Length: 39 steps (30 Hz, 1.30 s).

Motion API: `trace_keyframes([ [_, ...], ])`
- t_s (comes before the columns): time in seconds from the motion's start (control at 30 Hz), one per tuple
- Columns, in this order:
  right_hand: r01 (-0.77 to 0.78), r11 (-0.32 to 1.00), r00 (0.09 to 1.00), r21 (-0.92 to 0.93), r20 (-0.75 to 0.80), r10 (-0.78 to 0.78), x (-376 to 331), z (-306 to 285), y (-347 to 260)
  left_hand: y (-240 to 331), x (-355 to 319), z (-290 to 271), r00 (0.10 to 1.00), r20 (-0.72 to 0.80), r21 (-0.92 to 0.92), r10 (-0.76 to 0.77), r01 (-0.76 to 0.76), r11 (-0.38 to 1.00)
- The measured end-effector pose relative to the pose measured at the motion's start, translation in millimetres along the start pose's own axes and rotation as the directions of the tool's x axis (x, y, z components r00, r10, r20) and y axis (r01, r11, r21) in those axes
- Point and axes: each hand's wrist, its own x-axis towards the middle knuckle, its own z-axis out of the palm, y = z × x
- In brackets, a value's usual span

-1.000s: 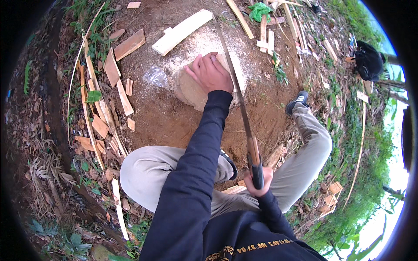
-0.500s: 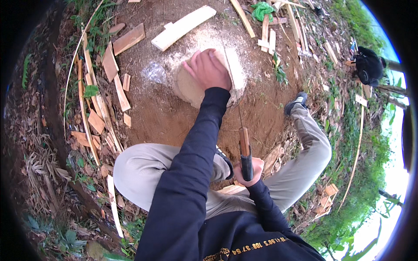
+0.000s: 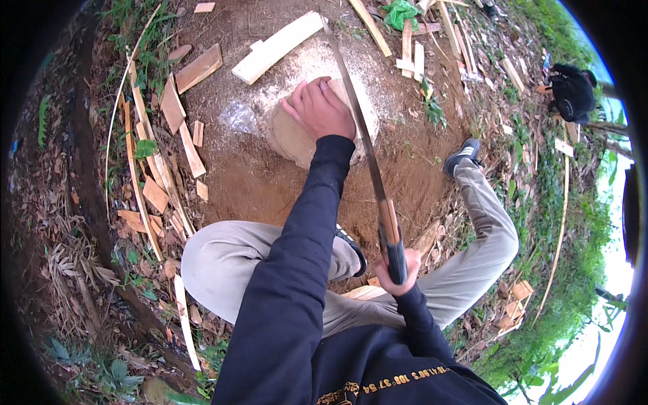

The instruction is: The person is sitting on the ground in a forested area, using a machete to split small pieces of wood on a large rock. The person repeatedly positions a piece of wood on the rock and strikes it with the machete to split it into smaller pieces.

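My left hand [image 3: 324, 111] lies on top of a round, pale wooden block [image 3: 287, 138], fingers fairly flat and pointing away from me. My right hand [image 3: 399, 270] grips the wood-and-black handle [image 3: 394, 253] of a long-bladed tool. Its narrow, dark, slightly bowed blade [image 3: 361, 121] slants up and away, just right of my left hand and across the block's right side in view. The tip reaches past the block, near a pale plank [image 3: 283, 46]. Whether the blade touches the block I cannot tell, and no teeth can be made out.
Pale dust and a clear plastic bag [image 3: 239, 117] lie around the block. Wooden offcuts [image 3: 200, 69] and long strips are scattered left and far right. A green bag [image 3: 401, 15] lies at the back, a black bag [image 3: 572, 93] at far right. My bent legs flank the dirt.
The blade, a thin line before, now shows its broad side and extends farther beyond the block. My right hand has shifted slightly right and nearer. The left hand has hardly moved.
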Motion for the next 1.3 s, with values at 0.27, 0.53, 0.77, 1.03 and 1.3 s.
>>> trace_keyframes([
  [0.27, -0.135, 0.978, 0.990, 0.161, -0.008, 0.138, 30.5, 6.7, -11.2, 3.8, -0.1, 0.6, 1.000, 0.014, -0.026, -0.016, 0.016, 1.000],
  [0.53, -0.132, 0.986, 0.991, 0.101, -0.009, 0.134, 48.5, 5.0, -9.6, 4.1, 3.8, 0.7, 1.000, 0.009, -0.052, -0.018, 0.018, 0.998],
  [0.77, -0.049, 0.998, 0.999, -0.030, 0.019, 0.049, -2.7, -1.2, -11.9, 3.6, -2.3, -1.2, 1.000, -0.011, -0.011, -0.009, 0.009, 1.000],
  [1.03, -0.104, 0.994, 0.995, 0.016, 0.005, 0.104, -4.9, 1.9, -8.0, 1.7, 1.2, 1.3, 1.000, 0.007, -0.006, -0.026, 0.026, 1.000],
  [1.3, -0.158, 0.980, 0.987, 0.123, -0.008, 0.160, 42.9, 8.4, -16.8, 4.7, -4.3, -0.6, 0.999, -0.010, -0.034, -0.034, 0.034, 0.999],
])
